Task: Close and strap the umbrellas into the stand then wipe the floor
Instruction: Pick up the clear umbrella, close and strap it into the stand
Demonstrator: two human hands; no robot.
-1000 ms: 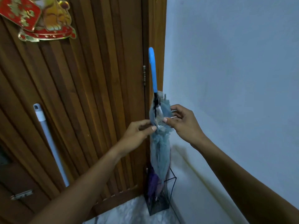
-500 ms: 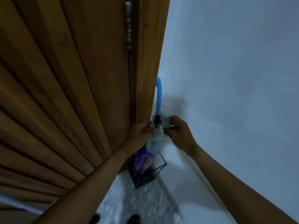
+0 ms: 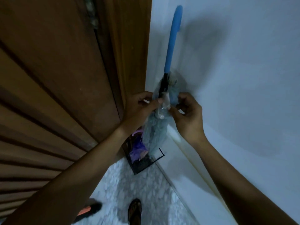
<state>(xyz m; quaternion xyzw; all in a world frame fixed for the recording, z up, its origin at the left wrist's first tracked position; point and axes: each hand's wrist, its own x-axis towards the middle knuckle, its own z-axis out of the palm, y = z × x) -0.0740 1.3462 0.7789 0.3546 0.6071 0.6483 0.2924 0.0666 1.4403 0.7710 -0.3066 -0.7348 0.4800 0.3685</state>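
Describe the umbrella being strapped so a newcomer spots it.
Where the wooden door meets the white wall, a wire stand sits on the floor. The grey-blue umbrella stands in it; unlike the purple umbrella beside it, it has a tall blue handle.

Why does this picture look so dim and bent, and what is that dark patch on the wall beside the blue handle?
Head view: dim bluish light; the wide lens bows the door slats; the patch is a shadow on the wall beside the umbrella handle; the shoes are blurred.

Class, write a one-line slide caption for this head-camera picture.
The left hand grips a folded blue-handled umbrella while the right hand pinches its strap, above a wire stand beside a wooden door.
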